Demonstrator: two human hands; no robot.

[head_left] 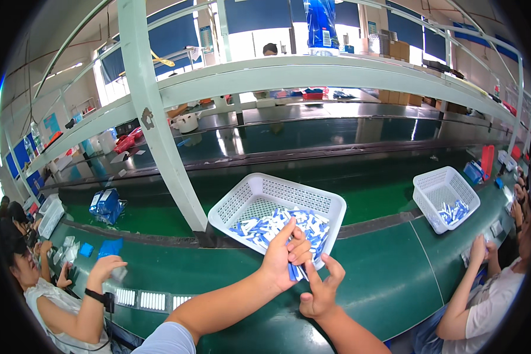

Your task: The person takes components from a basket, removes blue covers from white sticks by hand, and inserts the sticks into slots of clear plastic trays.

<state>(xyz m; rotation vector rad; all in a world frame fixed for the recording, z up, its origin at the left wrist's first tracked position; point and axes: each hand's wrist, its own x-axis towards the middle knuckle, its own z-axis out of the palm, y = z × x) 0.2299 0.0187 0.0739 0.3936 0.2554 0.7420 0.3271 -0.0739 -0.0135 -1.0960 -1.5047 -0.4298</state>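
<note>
Hands (281, 257) at blue-white sticks (295, 272) below white-labelled blue package (320, 20)

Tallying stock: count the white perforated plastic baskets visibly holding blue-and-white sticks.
2: the central basket, straight ahead, and the right-hand basket, toward the picture's right edge. The far-left white basket hides its contents.

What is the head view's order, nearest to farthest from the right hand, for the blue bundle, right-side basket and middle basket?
1. Middle basket: just ahead, slightly left.
2. Right-side basket: farther ahead, right.
3. Blue bundle: far left, beyond the white post.
</note>
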